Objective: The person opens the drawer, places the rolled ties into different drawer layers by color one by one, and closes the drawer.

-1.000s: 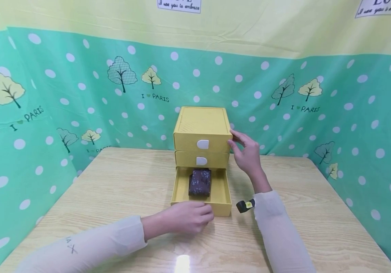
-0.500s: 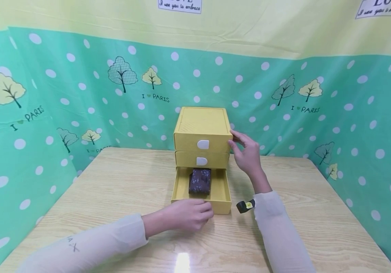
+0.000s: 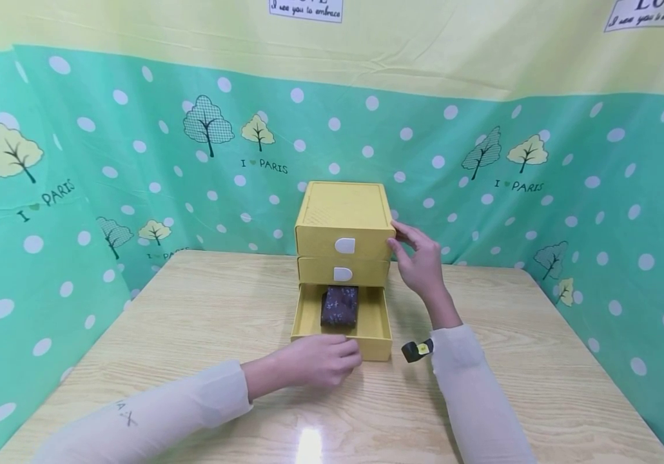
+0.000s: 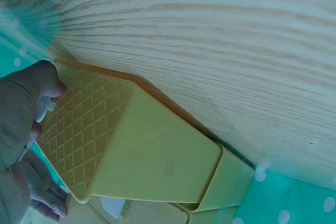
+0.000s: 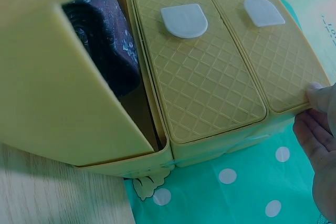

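A yellow three-drawer storage box [image 3: 343,206] stands at the back of the table, its bottom drawer [image 3: 376,348] pulled part way out. In that drawer lies a dark folded item with small pale flowers [image 3: 340,307]; it looks like cloth. At the drawer's front, my left hand [image 3: 319,362] has curled fingers. The left wrist view shows its thumb and a finger on either side of the white handle [image 4: 43,109]. My right hand [image 3: 421,263] holds the box's upper right front corner, thumb [image 5: 319,97] on the top drawer's face and fingers along the side.
The upper two drawers are closed, with white tabs [image 5: 184,20] on their waffle-patterned fronts. Wood-grain table [image 3: 210,303] surrounds the box. A green polka-dot curtain [image 3: 152,129] hangs behind and at both sides. A black strap [image 3: 416,350] sits by the right cuff.
The bottom drawer has slid slightly inward, away from me, with my left hand moving along at its front. My right hand stays at the box's corner.
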The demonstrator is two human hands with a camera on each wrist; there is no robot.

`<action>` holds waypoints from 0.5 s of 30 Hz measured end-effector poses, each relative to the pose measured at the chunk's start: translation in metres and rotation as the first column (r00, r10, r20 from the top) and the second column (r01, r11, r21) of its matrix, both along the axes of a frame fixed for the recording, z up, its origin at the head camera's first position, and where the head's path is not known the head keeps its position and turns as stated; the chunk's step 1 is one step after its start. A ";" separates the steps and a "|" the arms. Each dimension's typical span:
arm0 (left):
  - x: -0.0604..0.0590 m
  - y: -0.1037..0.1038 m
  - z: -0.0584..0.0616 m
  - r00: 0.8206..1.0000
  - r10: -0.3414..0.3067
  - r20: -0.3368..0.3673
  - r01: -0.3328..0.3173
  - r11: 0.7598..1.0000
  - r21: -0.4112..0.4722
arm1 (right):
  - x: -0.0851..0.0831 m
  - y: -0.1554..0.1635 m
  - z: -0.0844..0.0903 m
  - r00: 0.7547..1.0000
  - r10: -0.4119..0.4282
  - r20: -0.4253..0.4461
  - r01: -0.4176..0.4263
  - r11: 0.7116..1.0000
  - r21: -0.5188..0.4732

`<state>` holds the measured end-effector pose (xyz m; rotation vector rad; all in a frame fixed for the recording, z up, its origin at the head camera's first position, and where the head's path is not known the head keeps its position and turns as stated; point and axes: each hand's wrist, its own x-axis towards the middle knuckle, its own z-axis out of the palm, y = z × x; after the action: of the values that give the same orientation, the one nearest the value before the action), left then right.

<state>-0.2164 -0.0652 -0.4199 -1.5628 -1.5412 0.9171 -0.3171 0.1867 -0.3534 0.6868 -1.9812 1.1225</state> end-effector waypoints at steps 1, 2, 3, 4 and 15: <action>-0.001 0.000 0.000 1.000 -0.006 0.001 0.006 1.000 0.006 | 0.000 0.000 0.000 1.000 0.001 0.000 -0.001 1.000 -0.001; -0.001 0.000 -0.001 1.000 -0.009 -0.001 0.009 1.000 0.009 | 0.000 0.000 0.000 1.000 0.003 -0.002 -0.003 1.000 -0.001; -0.002 0.000 -0.001 1.000 -0.011 -0.002 0.011 1.000 0.010 | 0.000 0.000 0.000 1.000 0.004 -0.004 -0.004 1.000 -0.002; -0.002 0.000 -0.001 1.000 -0.011 0.001 0.011 1.000 0.009 | 0.000 0.000 0.000 1.000 0.004 -0.005 -0.004 1.000 -0.003; -0.007 -0.001 -0.002 1.000 0.011 0.027 -0.012 1.000 0.012 | 0.000 0.001 0.000 1.000 0.007 0.001 -0.007 1.000 -0.008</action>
<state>-0.2233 -0.0658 -0.4220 -1.5650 -1.5732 0.8951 -0.3173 0.1874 -0.3531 0.6896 -1.9754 1.1349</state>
